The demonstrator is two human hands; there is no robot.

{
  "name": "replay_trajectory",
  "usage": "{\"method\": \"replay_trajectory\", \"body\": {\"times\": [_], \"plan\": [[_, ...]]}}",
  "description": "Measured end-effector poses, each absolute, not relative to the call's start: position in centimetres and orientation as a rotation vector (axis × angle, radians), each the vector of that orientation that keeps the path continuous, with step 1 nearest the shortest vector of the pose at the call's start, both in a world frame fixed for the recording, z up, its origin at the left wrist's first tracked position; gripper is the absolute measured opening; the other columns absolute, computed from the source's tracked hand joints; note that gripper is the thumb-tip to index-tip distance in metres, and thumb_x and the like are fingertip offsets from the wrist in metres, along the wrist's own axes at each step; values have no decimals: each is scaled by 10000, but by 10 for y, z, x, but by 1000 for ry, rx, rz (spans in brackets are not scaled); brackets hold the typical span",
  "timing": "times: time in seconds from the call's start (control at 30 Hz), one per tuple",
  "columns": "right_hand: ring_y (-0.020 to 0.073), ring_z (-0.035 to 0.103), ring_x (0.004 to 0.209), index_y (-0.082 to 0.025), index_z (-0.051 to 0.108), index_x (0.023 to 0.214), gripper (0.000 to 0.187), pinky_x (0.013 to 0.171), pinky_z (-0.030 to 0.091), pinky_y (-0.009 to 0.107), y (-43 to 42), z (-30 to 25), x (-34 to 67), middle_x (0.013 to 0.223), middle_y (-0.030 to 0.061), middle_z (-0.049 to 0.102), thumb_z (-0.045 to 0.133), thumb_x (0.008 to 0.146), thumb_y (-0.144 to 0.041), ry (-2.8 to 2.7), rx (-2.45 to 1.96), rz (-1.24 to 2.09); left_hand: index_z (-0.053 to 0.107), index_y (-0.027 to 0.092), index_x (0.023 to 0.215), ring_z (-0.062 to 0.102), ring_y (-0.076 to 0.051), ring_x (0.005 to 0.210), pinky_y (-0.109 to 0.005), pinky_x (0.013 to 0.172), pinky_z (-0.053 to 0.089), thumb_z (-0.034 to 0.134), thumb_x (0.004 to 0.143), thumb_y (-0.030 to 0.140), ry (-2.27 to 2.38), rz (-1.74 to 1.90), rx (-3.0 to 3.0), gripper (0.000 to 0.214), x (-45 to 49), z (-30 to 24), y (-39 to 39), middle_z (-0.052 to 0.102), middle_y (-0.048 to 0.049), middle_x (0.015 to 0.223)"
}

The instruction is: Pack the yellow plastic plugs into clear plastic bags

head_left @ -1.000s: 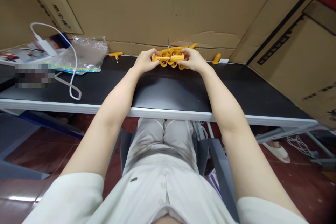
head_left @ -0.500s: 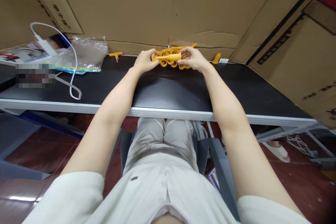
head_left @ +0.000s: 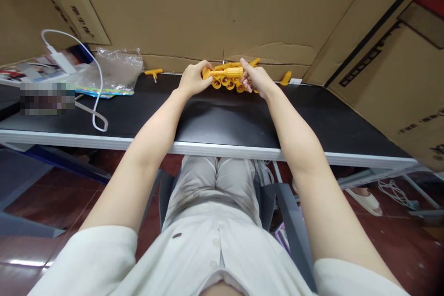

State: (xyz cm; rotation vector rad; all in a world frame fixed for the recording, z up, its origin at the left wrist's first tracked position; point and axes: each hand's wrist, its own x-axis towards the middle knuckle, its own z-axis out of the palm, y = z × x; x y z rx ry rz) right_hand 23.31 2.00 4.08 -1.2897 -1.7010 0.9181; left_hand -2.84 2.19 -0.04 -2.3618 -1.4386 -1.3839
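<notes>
one yellow tool (head_left: 227,72) runs sideways at the frame's upper middle, thick ribbed end pointing right. the left hand (head_left: 193,81) pinches its left end; the right hand (head_left: 260,81), thumb and fingers parted, is at the thick end, contact unclear from here. yellow cups (head_left: 217,84) show just below.

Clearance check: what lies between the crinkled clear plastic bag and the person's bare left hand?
Head view: a yellow-orange T-shaped piece with a metal spiral tip sits between the bag and left hand.
</notes>
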Motion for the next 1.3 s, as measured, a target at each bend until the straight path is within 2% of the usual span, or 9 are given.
{"method": "replay_trajectory", "body": {"times": [0.1,0.17,0.23,0.33,0.47,0.67,0.93,1.1,1.3], "plan": [[189,750,672,-143,704,908,761,802,697,426,15,44,235,735,73,690,493,993,-870,-1720,-1313,1016,732,226,1074,727,-275,947,-433,1008,538,749,880,367,-1478,-1410,-2343,240,-30,-4,24,723,-55,859],[150,722,624,-163,712,1011,613,765,689,358,11,46,238,825,67,735,646,988,-771,-1739,-1267,1083,729,229,1059,724,-272,935,-433,1010,542,762,876,368,-1481,-1428,-2333,232,-32,-6,26,715,-46,837],[147,756,693,-190,696,1183,495,749,676,307,8,46,239,985,54,771,843,929,-589,-1742,-1174,1097,731,227,1057,724,-272,943,-437,1024,537,767,872,354,-1490,-1434,-2328,227,-33,-6,27,707,-41,830],[165,792,812,-208,660,1280,568,744,661,274,7,45,239,1094,46,771,962,840,-404,-1728,-1094,1067,735,224,1075,727,-275,963,-442,1051,524,774,857,310,-1515,-1428,-2324,237,-34,-6,28,704,-41,841],[175,788,795,-192,677,1124,426,723,652,278,9,44,236,991,57,757,871,925,-514,-1701,-1093,1047,727,229,1102,735,-279,958,-445,1044,526,764,867,296,-1492,-1412,-2338,247,-32,-2,25,705,-45,854],[166,754,708,-201,671,954,453,688,637,276,6,47,231,854,52,726,744,983,-647,-1674,-1154,1024,720,247,1109,738,-281,920,-433,979,544,804,871,378,-1453,-1391,-2343,284,-29,2,18,723,-44,852],[149,739,674,-207,662,995,426,634,610,248,1,50,230,844,36,718,770,979,-619,-1679,-1154,1029,715,261,1102,756,-284,902,-407,909,558,808,889,609,-1462,-1437,-2339,418,-25,4,11,744,-54,869],[138,735,659,-217,637,1124,388,597,590,228,-1,53,235,875,19,758,882,917,-435,-1701,-1109,1102,714,255,1092,758,-286,896,-429,919,563,817,889,569,-1515,-1433,-2343,388,-24,6,9,727,-48,842],[146,742,677,-214,620,1057,364,606,592,241,-1,53,238,879,21,756,899,902,-388,-1712,-1108,1094,709,252,1091,761,-295,927,-436,918,558,829,887,538,-1534,-1409,-2335,371,-25,5,12,721,-53,856]]}}
